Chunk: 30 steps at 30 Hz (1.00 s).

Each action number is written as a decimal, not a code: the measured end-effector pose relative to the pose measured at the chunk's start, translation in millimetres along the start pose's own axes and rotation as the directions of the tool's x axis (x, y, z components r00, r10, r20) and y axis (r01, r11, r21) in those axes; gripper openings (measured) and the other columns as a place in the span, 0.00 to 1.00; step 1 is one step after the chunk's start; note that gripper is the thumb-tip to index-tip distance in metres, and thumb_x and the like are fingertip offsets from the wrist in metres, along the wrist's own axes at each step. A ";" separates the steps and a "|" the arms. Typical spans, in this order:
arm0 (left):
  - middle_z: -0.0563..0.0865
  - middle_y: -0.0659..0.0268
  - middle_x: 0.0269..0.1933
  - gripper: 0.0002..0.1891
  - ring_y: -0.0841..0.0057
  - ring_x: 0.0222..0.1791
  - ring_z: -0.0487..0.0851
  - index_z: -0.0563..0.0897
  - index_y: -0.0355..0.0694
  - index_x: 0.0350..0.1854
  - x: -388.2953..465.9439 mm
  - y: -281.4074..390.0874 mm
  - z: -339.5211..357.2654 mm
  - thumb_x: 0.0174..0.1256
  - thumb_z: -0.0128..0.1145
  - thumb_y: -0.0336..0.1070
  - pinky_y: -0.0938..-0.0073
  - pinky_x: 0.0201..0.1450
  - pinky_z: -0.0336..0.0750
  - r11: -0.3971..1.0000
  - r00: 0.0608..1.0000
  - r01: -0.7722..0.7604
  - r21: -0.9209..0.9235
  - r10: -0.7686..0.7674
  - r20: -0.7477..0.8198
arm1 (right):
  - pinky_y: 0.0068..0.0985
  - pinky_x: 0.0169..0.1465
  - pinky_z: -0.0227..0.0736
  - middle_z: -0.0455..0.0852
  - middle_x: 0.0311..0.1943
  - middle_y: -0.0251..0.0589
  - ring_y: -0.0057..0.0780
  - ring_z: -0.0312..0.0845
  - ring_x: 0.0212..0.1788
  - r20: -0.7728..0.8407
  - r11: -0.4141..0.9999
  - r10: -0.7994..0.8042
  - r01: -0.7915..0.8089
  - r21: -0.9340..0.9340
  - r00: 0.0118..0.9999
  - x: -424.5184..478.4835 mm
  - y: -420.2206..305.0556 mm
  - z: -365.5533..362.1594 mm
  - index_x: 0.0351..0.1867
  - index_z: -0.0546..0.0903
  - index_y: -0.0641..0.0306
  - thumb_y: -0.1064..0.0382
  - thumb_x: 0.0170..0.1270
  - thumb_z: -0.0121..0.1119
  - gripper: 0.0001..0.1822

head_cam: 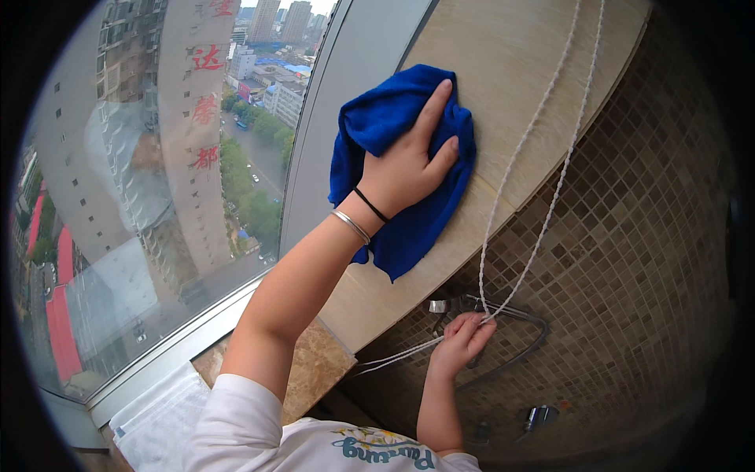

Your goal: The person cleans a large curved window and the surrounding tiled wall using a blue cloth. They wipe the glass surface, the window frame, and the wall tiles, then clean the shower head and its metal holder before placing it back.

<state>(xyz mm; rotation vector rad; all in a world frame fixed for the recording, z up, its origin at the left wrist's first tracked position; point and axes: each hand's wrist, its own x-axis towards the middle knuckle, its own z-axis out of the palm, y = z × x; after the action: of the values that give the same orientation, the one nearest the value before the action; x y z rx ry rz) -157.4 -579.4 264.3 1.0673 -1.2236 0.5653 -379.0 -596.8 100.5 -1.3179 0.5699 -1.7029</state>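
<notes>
My left hand (407, 168) is spread on a blue cloth (407, 239), pressing it to a beige tiled surface (519, 71) beside the window frame. A fold of the cloth covers some of its fingers; the index finger and thumb show on top. Lower down, my right hand (463, 342) grips a looped white twisted cord (501, 183) in its fingers. Two strands rise from that hand to the top of the view, and two more run off leftwards below the tile edge.
A large window (147, 248) fills the left side, high above a street. Folded white cloth (162, 416) lies on the sill near a brown marble ledge (321, 371). Chrome shower fittings (451, 305) and a hose (540, 324) are on the brown mosaic wall (637, 194).
</notes>
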 end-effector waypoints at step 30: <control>0.81 0.44 0.55 0.34 0.50 0.55 0.80 0.65 0.37 0.71 -137.2 43.6 53.6 0.63 0.61 0.39 0.60 0.62 0.70 0.996 0.992 -0.048 0.073 0.039 0.117 | 0.14 0.23 0.49 0.64 0.21 0.27 0.12 0.55 0.19 -0.056 0.994 -0.044 0.049 0.093 0.997 -13.1 -12.9 -34.7 0.33 0.63 0.55 0.57 0.78 0.44 0.12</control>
<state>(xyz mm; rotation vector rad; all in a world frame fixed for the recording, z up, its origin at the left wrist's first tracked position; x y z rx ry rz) -259.3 -582.9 149.3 1.1524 -1.3382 0.5940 -415.4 -584.5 92.2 -1.2302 0.4862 -1.7863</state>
